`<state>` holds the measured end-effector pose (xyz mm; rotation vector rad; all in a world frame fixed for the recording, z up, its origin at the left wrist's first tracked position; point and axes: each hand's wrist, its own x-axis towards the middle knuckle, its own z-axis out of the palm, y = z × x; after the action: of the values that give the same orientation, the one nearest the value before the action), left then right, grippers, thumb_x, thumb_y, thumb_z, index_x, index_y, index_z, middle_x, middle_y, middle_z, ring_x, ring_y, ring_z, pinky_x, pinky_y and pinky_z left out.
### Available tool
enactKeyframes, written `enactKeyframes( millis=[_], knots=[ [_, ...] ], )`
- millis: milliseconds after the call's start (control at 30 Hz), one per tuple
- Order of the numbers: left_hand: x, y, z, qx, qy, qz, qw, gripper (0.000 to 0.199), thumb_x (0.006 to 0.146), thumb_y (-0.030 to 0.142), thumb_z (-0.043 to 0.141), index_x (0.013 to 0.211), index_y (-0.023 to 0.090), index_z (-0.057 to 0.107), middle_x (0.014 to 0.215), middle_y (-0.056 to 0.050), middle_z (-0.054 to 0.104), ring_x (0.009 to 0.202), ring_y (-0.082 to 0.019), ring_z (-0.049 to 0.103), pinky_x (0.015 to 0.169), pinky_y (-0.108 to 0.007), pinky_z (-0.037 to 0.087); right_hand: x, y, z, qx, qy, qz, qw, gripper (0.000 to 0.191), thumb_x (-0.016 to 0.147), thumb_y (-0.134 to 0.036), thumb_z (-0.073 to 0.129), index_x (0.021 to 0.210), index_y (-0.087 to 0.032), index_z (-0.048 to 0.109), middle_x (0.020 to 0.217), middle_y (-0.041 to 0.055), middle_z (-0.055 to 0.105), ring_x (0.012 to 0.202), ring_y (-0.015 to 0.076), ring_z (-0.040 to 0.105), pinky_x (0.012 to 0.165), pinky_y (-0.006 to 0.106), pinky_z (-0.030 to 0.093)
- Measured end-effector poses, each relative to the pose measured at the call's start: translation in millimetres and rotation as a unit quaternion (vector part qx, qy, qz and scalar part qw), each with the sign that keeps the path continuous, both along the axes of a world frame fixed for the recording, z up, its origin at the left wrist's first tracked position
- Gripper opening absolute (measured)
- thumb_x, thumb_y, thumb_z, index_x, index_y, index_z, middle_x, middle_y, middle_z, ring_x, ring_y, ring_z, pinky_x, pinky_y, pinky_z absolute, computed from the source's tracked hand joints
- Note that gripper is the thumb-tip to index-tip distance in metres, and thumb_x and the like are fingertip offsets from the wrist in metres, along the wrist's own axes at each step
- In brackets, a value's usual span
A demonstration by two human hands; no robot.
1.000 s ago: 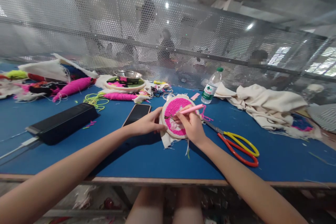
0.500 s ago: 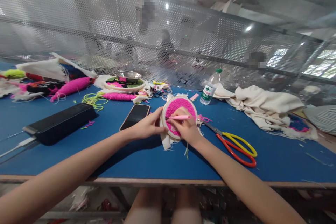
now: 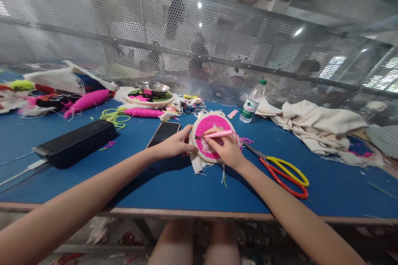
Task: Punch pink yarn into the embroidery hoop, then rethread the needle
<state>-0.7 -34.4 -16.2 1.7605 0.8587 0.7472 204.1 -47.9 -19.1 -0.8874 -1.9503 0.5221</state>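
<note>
Risk, centre of frame: embroidery hoop (image 3: 214,121) could swivel should the left-rim hold slacken. Risk, right of centre: loose pink yarn (image 3: 247,140), close to the scissors (image 3: 261,156), could snag and tug stitches. Left hand (image 3: 176,144), left of centre: half-curled, thumb and fingers gripping hoop's left rim. Right hand (image 3: 229,150), centre: fingers pinching pink pen-like tool (image 3: 219,134) over the stitching.

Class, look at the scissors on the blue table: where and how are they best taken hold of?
The scissors lie with blades pointing left and away, handle loops nearer and to the right. So the loops seem the best grip, reached from the near right.
</note>
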Motion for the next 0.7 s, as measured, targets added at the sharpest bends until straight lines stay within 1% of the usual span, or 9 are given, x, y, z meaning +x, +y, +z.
enactKeyframes(
  millis=[33, 100, 167, 233, 433, 533, 700],
  knots=[
    [-0.1, -0.1, 0.0, 0.002, 0.001, -0.002, 1.000, 0.043, 0.072, 0.022, 0.068, 0.105, 0.018, 0.041, 0.075, 0.004, 0.052, 0.055, -0.010, 0.054, 0.048, -0.025, 0.045, -0.7, -2.3, 1.4, 0.035, -0.019, -0.019, 0.999, 0.011, 0.089, -0.031, 0.057, 0.091, -0.025, 0.066, 0.100, 0.0030, 0.069, 0.095, 0.0195, 0.064, 0.088, 0.038, 0.050],
    [-0.3, -0.1, -0.2, 0.007, 0.000, -0.008, 1.000, 0.041, 0.073, 0.023, 0.067, 0.104, 0.018, 0.041, 0.074, 0.005, 0.051, 0.055, -0.010, 0.054, 0.048, -0.025, 0.045, -2.0, -6.5, 3.4, 0.065, -0.036, -0.041, 0.996, 0.011, 0.090, -0.031, 0.056, 0.090, -0.025, 0.065, 0.095, 0.0031, 0.069, 0.089, 0.0194, 0.064, 0.085, 0.037, 0.050],
    [-0.7, 0.4, -0.8, 0.009, -0.002, -0.012, 1.000, 0.039, 0.074, 0.023, 0.067, 0.102, 0.018, 0.041, 0.073, 0.005, 0.051, 0.055, -0.010, 0.054, 0.048, -0.024, 0.045, -2.7, -9.0, 4.1, 0.061, -0.041, -0.045, 0.996, 0.013, 0.092, -0.032, 0.054, 0.091, -0.024, 0.064, 0.090, 0.0032, 0.067, 0.081, 0.0187, 0.064, 0.079, 0.035, 0.050],
    [-1.3, 1.1, -1.6, 0.007, 0.000, -0.014, 1.000, 0.039, 0.074, 0.024, 0.068, 0.101, 0.018, 0.041, 0.073, 0.005, 0.051, 0.055, -0.010, 0.054, 0.048, -0.024, 0.045, -2.5, -9.9, 3.6, 0.050, -0.035, -0.044, 0.997, 0.015, 0.093, -0.034, 0.051, 0.093, -0.023, 0.062, 0.088, 0.0034, 0.066, 0.079, 0.0184, 0.063, 0.076, 0.034, 0.050],
    [-2.3, 2.3, -2.4, 0.003, -0.001, -0.025, 1.000, 0.037, 0.075, 0.024, 0.068, 0.099, 0.019, 0.040, 0.073, 0.005, 0.050, 0.054, -0.009, 0.053, 0.048, -0.024, 0.045, -0.8, -8.0, -1.9, 0.008, 0.020, -0.024, 0.999, 0.021, 0.094, -0.040, 0.048, 0.093, -0.024, 0.060, 0.096, 0.0050, 0.064, 0.086, 0.0196, 0.064, 0.081, 0.035, 0.053],
    [-2.1, 2.9, -3.2, 0.000, -0.006, -0.025, 1.000, 0.036, 0.075, 0.023, 0.068, 0.096, 0.019, 0.040, 0.073, 0.005, 0.050, 0.054, -0.009, 0.053, 0.048, -0.023, 0.045, -0.6, -7.4, -4.1, 0.003, 0.030, -0.020, 0.999, 0.021, 0.094, -0.041, 0.047, 0.094, -0.023, 0.059, 0.098, 0.0057, 0.063, 0.088, 0.0202, 0.064, 0.083, 0.036, 0.053],
    [-2.4, 4.6, -5.4, -0.002, -0.010, -0.027, 1.000, 0.038, 0.074, 0.023, 0.069, 0.099, 0.019, 0.040, 0.073, 0.005, 0.050, 0.053, -0.009, 0.053, 0.047, -0.023, 0.045, -1.2, -8.3, -4.7, 0.008, 0.029, -0.019, 0.999, 0.020, 0.094, -0.040, 0.048, 0.095, -0.024, 0.059, 0.098, 0.0056, 0.063, 0.089, 0.0201, 0.064, 0.082, 0.036, 0.053]
  ],
)
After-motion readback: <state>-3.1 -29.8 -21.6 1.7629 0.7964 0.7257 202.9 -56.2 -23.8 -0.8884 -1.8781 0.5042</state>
